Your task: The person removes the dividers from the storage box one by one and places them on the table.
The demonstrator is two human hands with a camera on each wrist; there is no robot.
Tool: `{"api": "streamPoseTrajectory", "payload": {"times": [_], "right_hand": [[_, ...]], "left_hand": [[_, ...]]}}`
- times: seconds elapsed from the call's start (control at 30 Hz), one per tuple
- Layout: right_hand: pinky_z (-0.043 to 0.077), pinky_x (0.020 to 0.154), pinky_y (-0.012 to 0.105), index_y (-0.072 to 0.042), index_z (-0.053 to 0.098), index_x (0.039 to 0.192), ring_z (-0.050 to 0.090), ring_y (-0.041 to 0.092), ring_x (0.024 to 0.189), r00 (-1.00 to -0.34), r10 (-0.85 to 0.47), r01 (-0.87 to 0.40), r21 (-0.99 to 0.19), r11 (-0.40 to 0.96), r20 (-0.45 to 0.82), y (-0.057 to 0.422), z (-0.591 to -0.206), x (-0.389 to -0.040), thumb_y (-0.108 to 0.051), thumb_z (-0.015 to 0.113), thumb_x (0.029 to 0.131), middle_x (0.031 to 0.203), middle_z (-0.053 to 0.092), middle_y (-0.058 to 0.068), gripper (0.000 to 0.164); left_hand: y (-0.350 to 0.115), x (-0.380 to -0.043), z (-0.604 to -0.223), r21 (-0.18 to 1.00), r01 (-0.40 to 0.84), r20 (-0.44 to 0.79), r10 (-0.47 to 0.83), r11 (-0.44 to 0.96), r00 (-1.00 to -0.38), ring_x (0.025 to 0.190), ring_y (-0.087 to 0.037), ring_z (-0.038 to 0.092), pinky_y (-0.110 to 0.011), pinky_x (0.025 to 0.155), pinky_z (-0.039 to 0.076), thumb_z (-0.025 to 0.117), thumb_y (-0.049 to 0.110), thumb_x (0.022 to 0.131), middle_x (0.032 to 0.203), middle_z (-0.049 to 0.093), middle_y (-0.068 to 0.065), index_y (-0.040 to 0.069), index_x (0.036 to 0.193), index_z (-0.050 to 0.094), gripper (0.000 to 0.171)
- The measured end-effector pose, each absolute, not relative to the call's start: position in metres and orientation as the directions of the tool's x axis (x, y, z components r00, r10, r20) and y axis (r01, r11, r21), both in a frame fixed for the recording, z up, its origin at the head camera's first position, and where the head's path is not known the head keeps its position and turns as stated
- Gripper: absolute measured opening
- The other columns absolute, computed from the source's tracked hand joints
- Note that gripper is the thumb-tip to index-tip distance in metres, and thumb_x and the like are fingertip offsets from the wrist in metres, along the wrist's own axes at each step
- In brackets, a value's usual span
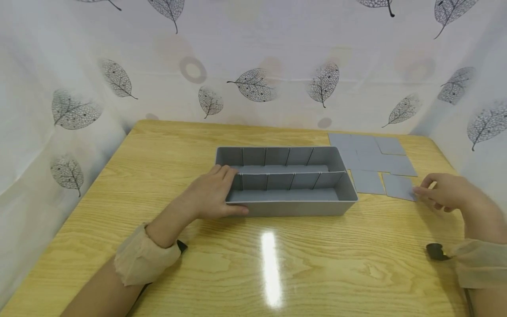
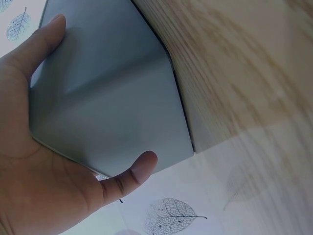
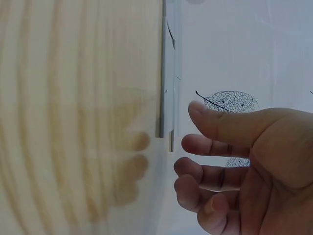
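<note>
A long grey box with two rows of thin upright dividers lies in the middle of the table. My left hand grips its left end, thumb along the front wall and fingers over the far side. In the left wrist view, thumb and fingers span the box's end wall. My right hand hovers at the right edge of a flat grey square panel, fingers loosely curled. The right wrist view shows a gap between its fingertips and the panel edges, with nothing held.
Several more grey square panels lie flat, partly overlapping, at the back right beside the box. A leaf-patterned curtain borders the wooden table at the back and sides. Black wrist pieces show near both forearms.
</note>
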State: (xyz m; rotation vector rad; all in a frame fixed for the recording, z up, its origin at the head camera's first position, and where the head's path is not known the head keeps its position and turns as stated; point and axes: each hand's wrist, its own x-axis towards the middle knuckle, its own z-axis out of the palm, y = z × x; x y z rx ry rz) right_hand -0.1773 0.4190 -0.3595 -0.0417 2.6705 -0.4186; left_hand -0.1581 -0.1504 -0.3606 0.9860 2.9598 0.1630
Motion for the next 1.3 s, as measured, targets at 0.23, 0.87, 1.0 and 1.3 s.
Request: {"api": "streamPoseTrajectory", "payload": {"times": [0.23, 0.87, 1.0, 1.3], "right_hand": [[0.048, 0.054, 0.035, 0.004, 0.045, 0.113, 0.053, 0.019, 0.066, -0.904, -0.145, 0.0, -0.34, 0.94, -0.403, 0.41, -0.361, -0.18, -0.045, 0.063, 0.084, 0.085, 0.058, 0.007, 0.059], [0.052, 0.052, 0.033, 0.005, 0.045, 0.117, 0.054, 0.018, 0.059, -0.932, -0.172, -0.065, -0.322, 0.945, -0.318, 0.403, -0.366, -0.182, -0.032, 0.062, 0.087, 0.085, 0.058, 0.011, 0.051], [0.052, 0.052, 0.034, 0.005, 0.045, 0.117, 0.053, 0.018, 0.059, -0.932, -0.172, -0.063, -0.326, 0.943, -0.318, 0.404, -0.366, -0.183, -0.031, 0.061, 0.087, 0.085, 0.058, 0.01, 0.049], [0.052, 0.053, 0.034, 0.004, 0.044, 0.118, 0.053, 0.018, 0.062, -0.934, -0.164, -0.059, -0.318, 0.946, -0.317, 0.406, -0.367, -0.184, -0.032, 0.061, 0.088, 0.087, 0.057, 0.011, 0.05]], "left_hand": [[-0.15, -0.158, -0.359, 0.11, 0.597, 0.015, 0.599, 0.795, -0.801, 0.109, -0.026, 0.042, -0.04, 0.087, 0.047, 0.046, 0.079, 0.072, 0.124, 0.046, -0.015, 0.002, 0.13, 0.035, 0.098], [-0.151, -0.158, -0.36, 0.109, 0.596, 0.016, 0.598, 0.796, -0.801, 0.109, -0.026, 0.042, -0.04, 0.087, 0.046, 0.046, 0.08, 0.072, 0.124, 0.047, -0.015, 0.002, 0.13, 0.035, 0.098], [-0.151, -0.158, -0.36, 0.102, 0.596, 0.014, 0.598, 0.797, -0.802, 0.11, -0.026, 0.042, -0.041, 0.087, 0.047, 0.045, 0.08, 0.072, 0.124, 0.047, -0.015, 0.002, 0.13, 0.035, 0.098], [-0.15, -0.158, -0.36, 0.102, 0.595, 0.015, 0.597, 0.797, -0.802, 0.108, -0.026, 0.042, -0.04, 0.086, 0.047, 0.044, 0.081, 0.072, 0.124, 0.046, -0.015, 0.002, 0.13, 0.035, 0.099]]}}
